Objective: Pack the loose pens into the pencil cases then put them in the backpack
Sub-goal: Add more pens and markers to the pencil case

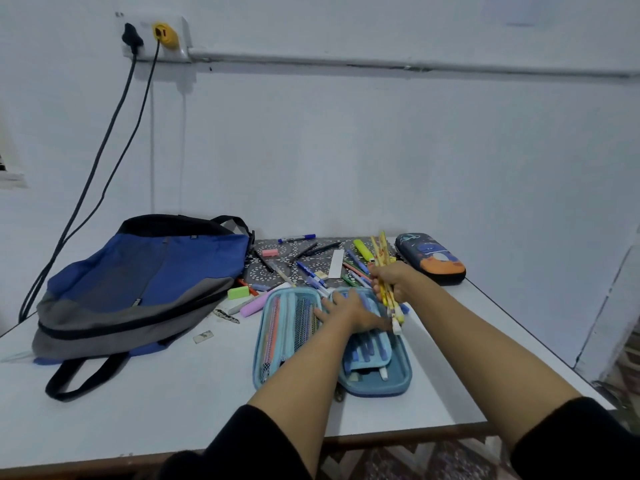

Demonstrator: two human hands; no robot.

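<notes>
Two hands work over a white tabletop (145, 403): past the blue backpack (138, 289) lying far left, the left hand (349, 311) presses spread fingers onto the open blue pencil case (374, 382), while the right hand (391, 280) has fingers clamped around a bundle of yellow pencils (382, 258), the closed dark pencil case (431, 258) farthest right.

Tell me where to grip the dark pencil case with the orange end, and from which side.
Probably best across its short width near the middle, coming from above. The dark pencil case lies flat and closed by the table's right edge, its domed top facing up and both long sides clear. The right hand, holding yellow pencils, is nearest but full.
</notes>
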